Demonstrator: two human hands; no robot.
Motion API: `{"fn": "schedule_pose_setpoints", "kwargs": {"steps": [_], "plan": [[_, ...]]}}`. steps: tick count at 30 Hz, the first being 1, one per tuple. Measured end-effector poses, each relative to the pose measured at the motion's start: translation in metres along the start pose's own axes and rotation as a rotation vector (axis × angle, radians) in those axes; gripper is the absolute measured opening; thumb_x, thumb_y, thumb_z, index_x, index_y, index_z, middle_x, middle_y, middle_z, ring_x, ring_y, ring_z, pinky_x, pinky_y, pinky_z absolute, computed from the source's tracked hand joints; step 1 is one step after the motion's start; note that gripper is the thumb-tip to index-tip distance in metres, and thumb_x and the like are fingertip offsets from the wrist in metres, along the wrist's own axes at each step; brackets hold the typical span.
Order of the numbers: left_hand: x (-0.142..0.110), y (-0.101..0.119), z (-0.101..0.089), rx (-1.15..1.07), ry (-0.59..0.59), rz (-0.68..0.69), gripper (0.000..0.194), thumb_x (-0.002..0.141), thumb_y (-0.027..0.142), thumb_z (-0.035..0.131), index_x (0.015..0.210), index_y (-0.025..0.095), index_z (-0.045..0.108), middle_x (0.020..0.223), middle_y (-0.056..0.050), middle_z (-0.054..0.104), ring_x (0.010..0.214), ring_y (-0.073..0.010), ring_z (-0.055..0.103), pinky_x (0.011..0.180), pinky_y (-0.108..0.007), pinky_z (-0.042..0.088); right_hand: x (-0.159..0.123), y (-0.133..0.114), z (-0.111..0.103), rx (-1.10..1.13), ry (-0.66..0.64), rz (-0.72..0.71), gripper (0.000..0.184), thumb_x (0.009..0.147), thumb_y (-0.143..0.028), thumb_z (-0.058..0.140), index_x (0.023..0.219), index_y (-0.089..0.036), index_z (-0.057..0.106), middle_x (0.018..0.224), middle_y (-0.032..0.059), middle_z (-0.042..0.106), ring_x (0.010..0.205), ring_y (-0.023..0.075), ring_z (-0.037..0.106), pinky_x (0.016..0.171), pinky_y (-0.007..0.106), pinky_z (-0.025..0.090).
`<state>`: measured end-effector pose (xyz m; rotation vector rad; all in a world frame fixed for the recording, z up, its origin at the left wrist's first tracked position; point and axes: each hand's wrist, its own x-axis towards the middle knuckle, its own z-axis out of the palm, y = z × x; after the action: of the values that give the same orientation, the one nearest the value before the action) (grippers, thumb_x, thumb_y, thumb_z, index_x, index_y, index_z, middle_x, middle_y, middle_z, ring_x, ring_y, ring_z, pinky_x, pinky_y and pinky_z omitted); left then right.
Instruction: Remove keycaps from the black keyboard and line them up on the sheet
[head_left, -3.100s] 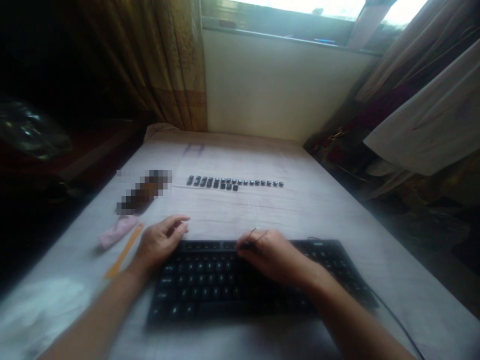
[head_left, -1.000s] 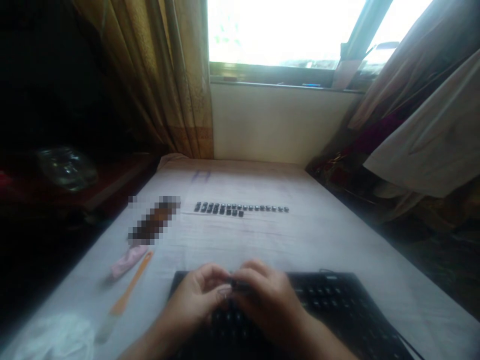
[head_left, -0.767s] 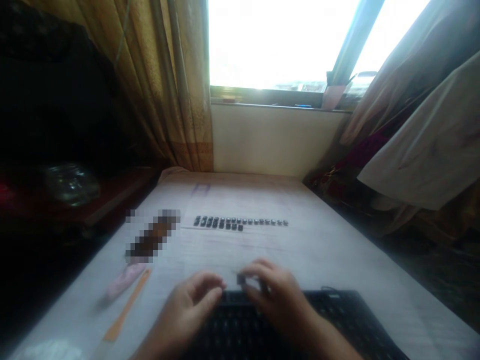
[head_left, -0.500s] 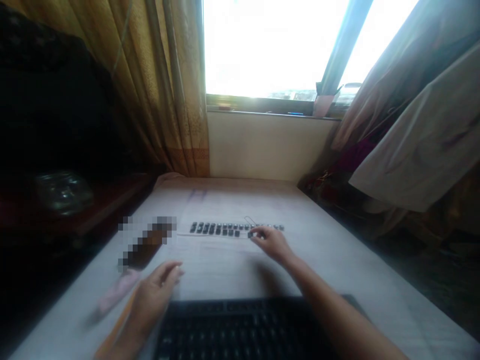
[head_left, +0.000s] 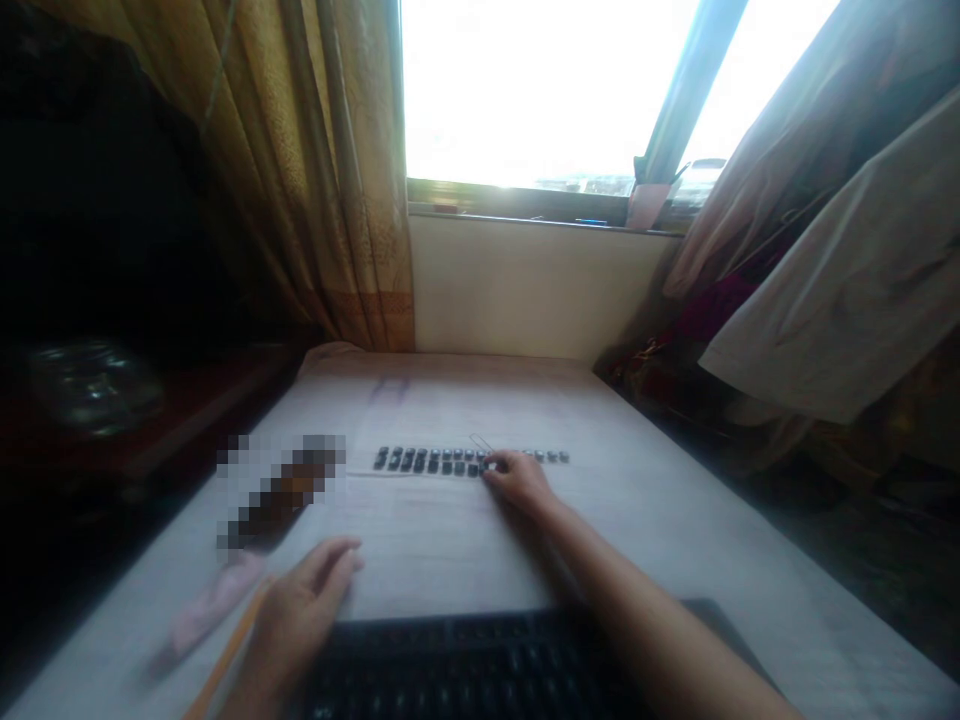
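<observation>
Two rows of small black keycaps [head_left: 420, 462] lie on the white cloth. At the end of the nearer row, my right hand [head_left: 521, 480] pinches a dark keycap [head_left: 487, 465] between thumb and fingertips, down at the cloth. A thin wire loop [head_left: 480, 441] lies just beyond the rows. My left hand [head_left: 304, 600] is over the cloth at the left, fingers loosely bent and thumb apart, with nothing seen in it. Beside its wrist runs a slim orange stick [head_left: 232, 650]. The black keyboard [head_left: 450, 660] lies in front of me, partly under my right forearm.
A pink cloth-like thing [head_left: 217, 605] and a blurred-out dark brown object [head_left: 281, 495] lie at the left. A glass bowl [head_left: 97, 390] stands on a dark surface beyond the left edge. Curtains [head_left: 360, 180] and hanging clothes [head_left: 817, 290] flank the window.
My right hand has moved slightly left and set its keycap against the end of the nearer row. The left hand has shifted a little down and left in view.
</observation>
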<state>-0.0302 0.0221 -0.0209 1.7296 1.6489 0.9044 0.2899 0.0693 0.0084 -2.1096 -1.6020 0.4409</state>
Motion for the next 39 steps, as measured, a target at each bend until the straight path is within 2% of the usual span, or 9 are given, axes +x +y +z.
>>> {"fn": "schedule_pose_setpoints", "kwargs": {"steps": [15, 18, 22, 24, 27, 30, 33, 36, 39], "plan": [[-0.001, 0.000, 0.002, 0.042, -0.013, 0.040, 0.035, 0.079, 0.052, 0.050, 0.095, 0.027, 0.070, 0.085, -0.002, 0.078, 0.078, -0.0222, 0.072, 0.072, -0.029, 0.054, -0.005, -0.003, -0.003, -0.033, -0.024, -0.023, 0.027, 0.080, -0.024, 0.067, 0.107, -0.023, 0.074, 0.101, 0.0050, 0.075, 0.097, 0.0219, 0.068, 0.085, 0.028, 0.049], [-0.001, 0.002, 0.001, 0.053, -0.018, 0.055, 0.034, 0.079, 0.051, 0.050, 0.094, 0.027, 0.070, 0.083, -0.002, 0.078, 0.076, -0.0220, 0.072, 0.070, -0.028, 0.054, -0.006, -0.003, -0.004, -0.035, -0.039, -0.028, 0.025, 0.084, -0.025, 0.067, 0.108, -0.022, 0.072, 0.102, 0.0057, 0.074, 0.099, 0.0217, 0.067, 0.089, 0.032, 0.049], [-0.002, 0.004, 0.000, 0.054, 0.002, 0.077, 0.031, 0.078, 0.048, 0.051, 0.091, 0.028, 0.070, 0.081, -0.001, 0.078, 0.074, -0.0219, 0.072, 0.069, -0.027, 0.054, -0.006, -0.002, -0.004, -0.041, -0.067, -0.049, 0.027, 0.093, -0.032, 0.060, 0.115, -0.017, 0.063, 0.114, 0.0077, 0.065, 0.101, 0.0211, 0.063, 0.089, 0.042, 0.052], [-0.002, 0.006, 0.000, 0.046, 0.000, 0.081, 0.030, 0.078, 0.047, 0.051, 0.091, 0.028, 0.070, 0.080, 0.000, 0.078, 0.074, -0.0216, 0.072, 0.069, -0.027, 0.054, -0.008, -0.002, -0.004, -0.043, -0.072, -0.063, 0.028, 0.095, -0.034, 0.057, 0.117, -0.017, 0.060, 0.119, 0.0082, 0.062, 0.102, 0.0212, 0.062, 0.087, 0.043, 0.053], [-0.003, 0.009, -0.002, 0.032, 0.004, 0.082, 0.029, 0.078, 0.047, 0.051, 0.090, 0.028, 0.070, 0.079, 0.000, 0.078, 0.072, -0.0210, 0.072, 0.067, -0.026, 0.054, -0.012, 0.000, -0.009, -0.046, -0.058, -0.084, 0.028, 0.092, -0.031, 0.061, 0.116, -0.017, 0.063, 0.117, 0.0083, 0.065, 0.104, 0.0217, 0.063, 0.091, 0.042, 0.051], [-0.004, 0.012, -0.003, 0.029, 0.007, 0.086, 0.029, 0.078, 0.047, 0.052, 0.089, 0.028, 0.070, 0.078, 0.001, 0.078, 0.070, -0.0205, 0.072, 0.064, -0.025, 0.053, -0.020, 0.003, -0.020, -0.058, -0.028, -0.094, 0.023, 0.087, -0.024, 0.064, 0.109, -0.021, 0.070, 0.110, 0.0069, 0.072, 0.104, 0.0211, 0.065, 0.094, 0.034, 0.048], [-0.005, 0.013, -0.005, 0.030, 0.016, 0.082, 0.028, 0.077, 0.047, 0.052, 0.088, 0.029, 0.070, 0.076, 0.001, 0.077, 0.069, -0.0206, 0.072, 0.062, -0.025, 0.052, -0.034, 0.011, -0.039, -0.086, -0.004, -0.095, 0.021, 0.087, -0.024, 0.061, 0.103, -0.024, 0.074, 0.105, 0.0045, 0.075, 0.101, 0.0203, 0.067, 0.089, 0.028, 0.047], [-0.005, 0.013, -0.005, 0.016, 0.027, 0.077, 0.028, 0.076, 0.047, 0.053, 0.089, 0.028, 0.070, 0.076, 0.001, 0.077, 0.072, -0.0210, 0.072, 0.064, -0.025, 0.053, -0.052, 0.029, -0.064, -0.142, 0.010, -0.058, 0.022, 0.087, -0.028, 0.058, 0.101, -0.024, 0.076, 0.102, 0.0036, 0.076, 0.099, 0.0197, 0.068, 0.084, 0.025, 0.047], [-0.005, 0.010, -0.004, -0.014, 0.037, 0.065, 0.030, 0.076, 0.047, 0.053, 0.091, 0.027, 0.070, 0.079, -0.001, 0.078, 0.078, -0.0225, 0.073, 0.066, -0.027, 0.054, -0.074, 0.058, -0.090, -0.226, 0.013, 0.038, 0.024, 0.088, -0.030, 0.056, 0.099, -0.023, 0.076, 0.098, 0.0057, 0.076, 0.094, 0.0209, 0.069, 0.078, 0.025, 0.047]]}}
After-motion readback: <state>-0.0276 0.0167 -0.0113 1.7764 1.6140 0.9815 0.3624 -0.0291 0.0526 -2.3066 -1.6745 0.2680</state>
